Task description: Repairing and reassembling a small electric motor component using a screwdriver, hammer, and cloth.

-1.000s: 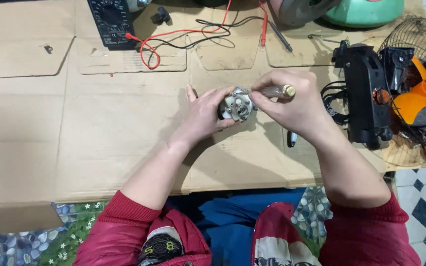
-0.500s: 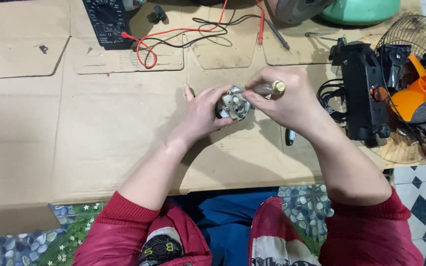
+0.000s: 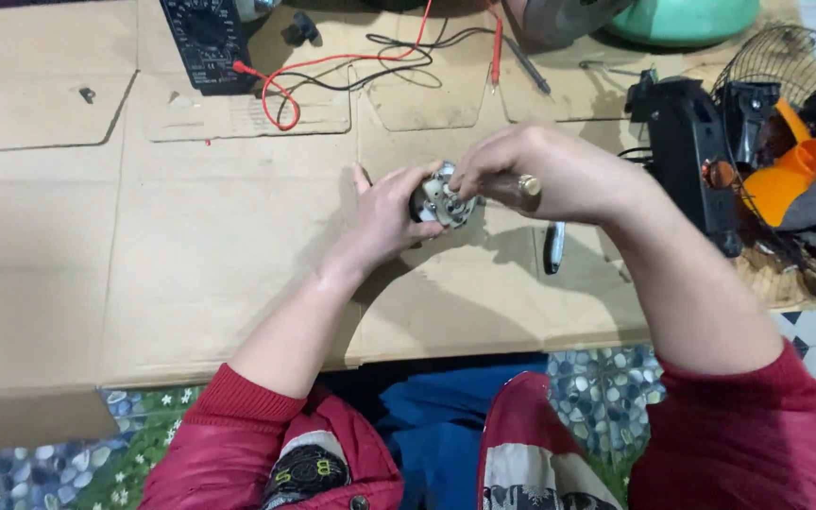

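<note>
While I look down, left hand [image 3: 384, 222] cupped tight around small metal motor [image 3: 443, 200] above cardboard sheet [image 3: 191, 274], right hand [image 3: 545, 175] pinching brass-tipped tool [image 3: 521, 186] against it, multimeter [image 3: 205, 42] well apart.

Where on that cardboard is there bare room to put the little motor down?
Bare cardboard lies left of the left hand, below the black meter. Near the right hand it is crowded: pen, black casing, wire basket, red and black wires.
</note>
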